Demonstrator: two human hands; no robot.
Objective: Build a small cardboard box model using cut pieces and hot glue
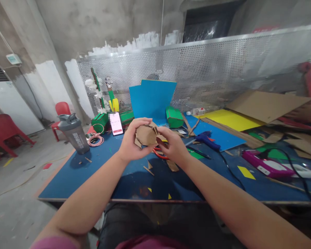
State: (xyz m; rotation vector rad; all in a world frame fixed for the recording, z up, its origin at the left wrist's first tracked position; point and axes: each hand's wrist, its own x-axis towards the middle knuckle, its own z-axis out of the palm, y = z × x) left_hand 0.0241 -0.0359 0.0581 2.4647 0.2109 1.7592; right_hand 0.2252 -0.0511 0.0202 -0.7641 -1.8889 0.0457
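A roughly round brown cardboard piece with a ragged edge is held above the front middle of the blue table. My left hand wraps around its left side, thumb underneath and fingers over the top. At the right rim, my right hand pinches a folded bit of the cardboard between thumb and fingers. Just below and behind the right fingers lies a red-orange looped handle, partly hidden, so its kind is unclear. Small cardboard scraps lie on the table under the hands.
A blue glue gun with a cord lies right of my hands. Behind stand blue boards and a green box shape. A shaker bottle and phone are left; a purple power strip and cardboard sheets right.
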